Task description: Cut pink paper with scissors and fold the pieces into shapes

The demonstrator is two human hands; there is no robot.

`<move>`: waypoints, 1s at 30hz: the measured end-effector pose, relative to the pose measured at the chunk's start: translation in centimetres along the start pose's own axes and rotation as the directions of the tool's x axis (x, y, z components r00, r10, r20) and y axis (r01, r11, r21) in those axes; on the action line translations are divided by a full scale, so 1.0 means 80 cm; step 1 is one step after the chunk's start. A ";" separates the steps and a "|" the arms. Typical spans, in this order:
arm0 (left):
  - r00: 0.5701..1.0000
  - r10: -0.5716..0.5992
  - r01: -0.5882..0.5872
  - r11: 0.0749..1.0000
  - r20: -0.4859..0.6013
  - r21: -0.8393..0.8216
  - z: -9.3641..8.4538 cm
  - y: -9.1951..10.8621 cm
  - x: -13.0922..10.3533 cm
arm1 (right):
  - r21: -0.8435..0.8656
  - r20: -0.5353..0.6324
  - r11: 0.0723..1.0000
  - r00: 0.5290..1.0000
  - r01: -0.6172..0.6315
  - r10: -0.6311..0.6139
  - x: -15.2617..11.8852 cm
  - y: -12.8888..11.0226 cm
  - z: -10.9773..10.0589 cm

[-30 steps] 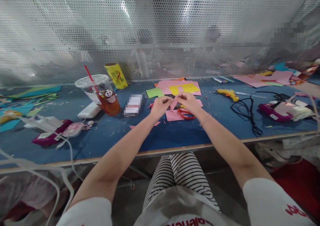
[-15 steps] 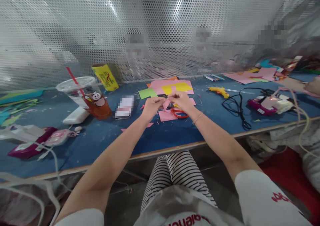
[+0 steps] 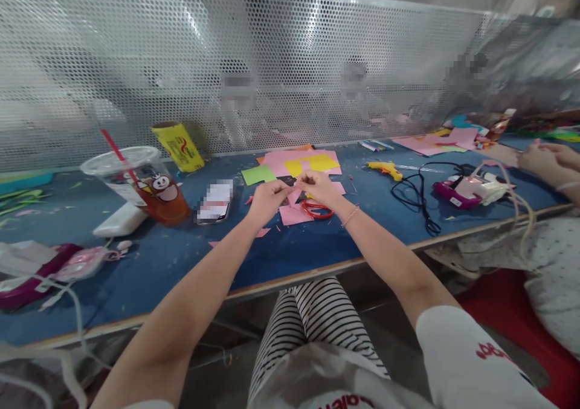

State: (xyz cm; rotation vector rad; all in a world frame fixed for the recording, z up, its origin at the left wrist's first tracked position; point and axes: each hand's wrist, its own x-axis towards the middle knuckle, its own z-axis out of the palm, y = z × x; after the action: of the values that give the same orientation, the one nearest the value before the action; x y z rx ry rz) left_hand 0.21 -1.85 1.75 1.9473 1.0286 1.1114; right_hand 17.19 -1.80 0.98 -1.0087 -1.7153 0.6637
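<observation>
Between my two hands is a small piece of pink paper (image 3: 294, 195), pinched at its upper edge and hanging over the table. My left hand (image 3: 270, 200) has its thumb and fingertips closed on the paper's left side. From the right, my right hand (image 3: 318, 186) pinches it too, its fingertips almost meeting the left ones. Just below lie a flat pink paper piece (image 3: 294, 215) and scissors with red handles (image 3: 318, 210), whose blades I cannot make out. Behind the hands are larger pink sheets (image 3: 275, 159), a yellow sheet (image 3: 312, 164) and a green piece (image 3: 258, 174).
Left on the blue table (image 3: 190, 276) are a phone (image 3: 215, 201), a plastic cup of drink (image 3: 158, 194), a white box (image 3: 120, 218) and a yellow roll (image 3: 179, 147). Rightward lie a yellow glue gun (image 3: 385, 169) and black cable (image 3: 419, 200). A co-worker's hands (image 3: 548, 158) show far right.
The whole view has shifted, so the table things appear slightly further left. My hands keep their pinch on the pink paper. More of the co-worker's hands shows at the right.
</observation>
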 end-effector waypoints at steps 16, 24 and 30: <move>0.981 -0.148 0.187 0.885 0.123 -0.426 0.008 -0.012 0.002 | 0.098 -0.052 0.995 0.999 -0.006 0.011 -0.002 0.010 0.002; 0.983 -0.169 0.184 0.852 0.075 -0.490 0.013 -0.019 0.004 | 0.066 -0.124 0.998 0.992 -0.014 0.022 -0.001 0.011 0.002; 0.981 -0.178 0.193 0.853 0.077 -0.485 0.012 -0.016 0.003 | -0.012 -0.163 0.999 0.986 0.039 -0.041 -0.002 0.011 0.003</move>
State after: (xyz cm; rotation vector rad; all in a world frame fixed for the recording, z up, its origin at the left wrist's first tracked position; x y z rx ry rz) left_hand 0.79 -1.21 0.39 1.4206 0.7980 1.1019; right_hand 17.31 -1.50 0.11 -1.0044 -1.5925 0.5329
